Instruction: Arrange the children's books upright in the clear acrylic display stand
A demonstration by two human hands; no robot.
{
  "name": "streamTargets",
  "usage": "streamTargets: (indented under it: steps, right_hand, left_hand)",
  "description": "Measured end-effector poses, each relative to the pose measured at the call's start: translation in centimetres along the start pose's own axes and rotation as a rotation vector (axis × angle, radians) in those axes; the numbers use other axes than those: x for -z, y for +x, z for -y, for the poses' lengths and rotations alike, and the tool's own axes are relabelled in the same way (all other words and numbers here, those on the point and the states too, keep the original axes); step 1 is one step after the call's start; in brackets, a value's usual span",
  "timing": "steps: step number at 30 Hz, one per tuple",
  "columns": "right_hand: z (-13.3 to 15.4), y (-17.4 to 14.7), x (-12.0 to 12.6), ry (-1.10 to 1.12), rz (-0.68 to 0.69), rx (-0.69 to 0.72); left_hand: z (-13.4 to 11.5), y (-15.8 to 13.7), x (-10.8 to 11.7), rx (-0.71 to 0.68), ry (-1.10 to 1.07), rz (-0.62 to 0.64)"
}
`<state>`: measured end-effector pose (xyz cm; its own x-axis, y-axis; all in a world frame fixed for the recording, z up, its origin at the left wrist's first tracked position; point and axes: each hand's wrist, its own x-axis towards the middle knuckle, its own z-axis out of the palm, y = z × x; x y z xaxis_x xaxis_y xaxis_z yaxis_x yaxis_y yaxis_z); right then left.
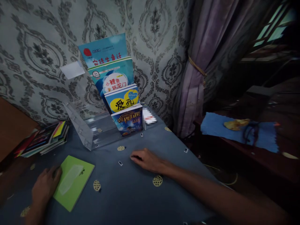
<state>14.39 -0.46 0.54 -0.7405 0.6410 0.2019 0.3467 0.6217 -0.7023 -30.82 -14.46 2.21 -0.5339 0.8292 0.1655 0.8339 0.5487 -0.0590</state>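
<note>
A green book (76, 176) with a pale strip across its cover lies at the lower left. My left hand (45, 186) is closed at its left edge, the thumb over that edge; the other fingertips are partly hidden. Out over the tablecloth, my right hand (146, 160) rests with curled fingers and no object visible in them. Behind the hands stands a clear tiered display rack (82, 125). On its right side, books stand in steps: a dark blue book (128, 122) in front, a blue and yellow book (123, 100), a teal book (114, 78), and a light blue book (105, 50) at the back.
Several stacked books (44, 139) lie left of the rack, beside a brown panel (16, 128). A blue-grey tablecloth (122, 193) covers the table. Patterned wallpaper (154, 37) and a tied purple curtain (197, 68) are behind. At right, a blue cloth (215, 128) lies on a dark surface.
</note>
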Motion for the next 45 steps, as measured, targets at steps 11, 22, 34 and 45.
streamTargets:
  steps: [11, 22, 34, 45]
  right_hand:
    - [-2.0, 0.8, 0.2, 0.606, -0.123, -0.171]
    - [-3.3, 0.4, 1.4, 0.260, -0.183, -0.100]
    - [-3.7, 0.2, 0.9, -0.010, -0.178, 0.006]
    - [-4.6, 0.8, 0.9, 0.032, -0.344, -0.042]
  left_hand:
    - [-2.7, -3.0, 0.3, 0.019, -0.043, 0.095]
    - [-7.8, -5.0, 1.6, -0.057, -0.045, 0.135]
    - [-15.0, -5.6, 0.4, -0.407, -0.089, 0.020]
    - [-25.9, -5.2, 0.7, -0.856, -0.313, -0.035]
